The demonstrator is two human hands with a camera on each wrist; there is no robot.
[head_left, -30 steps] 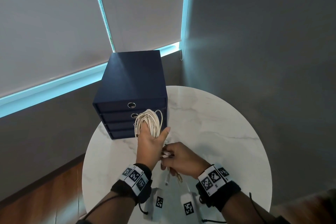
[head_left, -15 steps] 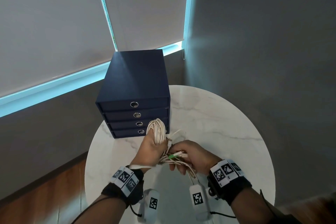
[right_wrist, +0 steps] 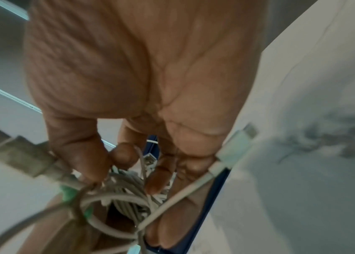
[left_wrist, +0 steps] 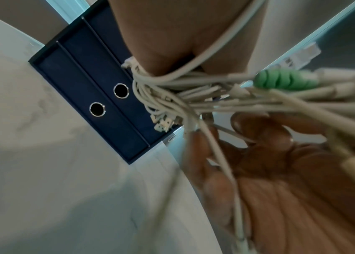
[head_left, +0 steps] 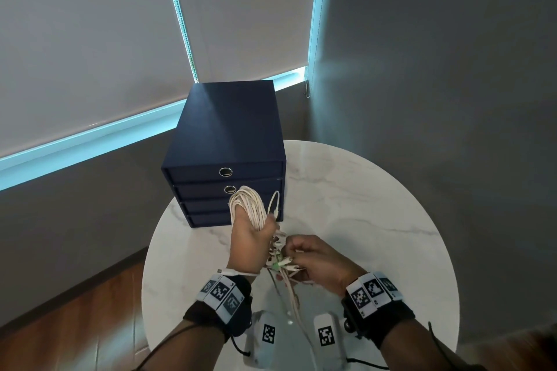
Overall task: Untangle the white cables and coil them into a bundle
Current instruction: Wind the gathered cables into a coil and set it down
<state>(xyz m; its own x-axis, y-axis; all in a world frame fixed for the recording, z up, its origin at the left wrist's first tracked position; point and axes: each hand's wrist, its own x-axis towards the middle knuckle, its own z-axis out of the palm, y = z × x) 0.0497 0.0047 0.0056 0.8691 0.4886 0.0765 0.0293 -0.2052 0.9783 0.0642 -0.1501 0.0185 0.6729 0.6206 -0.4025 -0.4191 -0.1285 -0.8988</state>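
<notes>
The left hand (head_left: pixel 251 245) is raised above the round marble desk (head_left: pixel 376 220) with its fingers closed around a coil of white cables (head_left: pixel 248 208). The loops of the coil stand up out of the fist, in front of the lower drawers of a dark blue drawer box (head_left: pixel 226 141), which sits at the far left part of the desk. One short loop with a plug at its end sticks out to the right of the coil. In the left wrist view the cables (left_wrist: pixel 172 89) pass many times around the base of the hand, and one strand crosses the palm.

The right hand (head_left: pixel 313 259) is just beside the left hand, a little lower and nearer to the person. Its fingers (right_wrist: pixel 80 154) are curled, and thumb and forefinger pinch the loose ends of the cables where they gather. A green strain relief piece (left_wrist: pixel 285 79) is among these ends, between the two hands. In the right wrist view a white plug (right_wrist: pixel 235 147) lies against the outer side of the right hand, and a larger grey plug (right_wrist: pixel 20 154) is at the thumb side. Several loose strands hang down from the right hand toward the desk, between the wrists.

Both wrists carry black bands with printed black-and-white markers (head_left: pixel 221 292). Behind the desk there are grey roller blinds (head_left: pixel 90 39) with a bright strip of light under them, and a grey wall at the right. A wooden floor (head_left: pixel 75 325) is visible at the lower left.
</notes>
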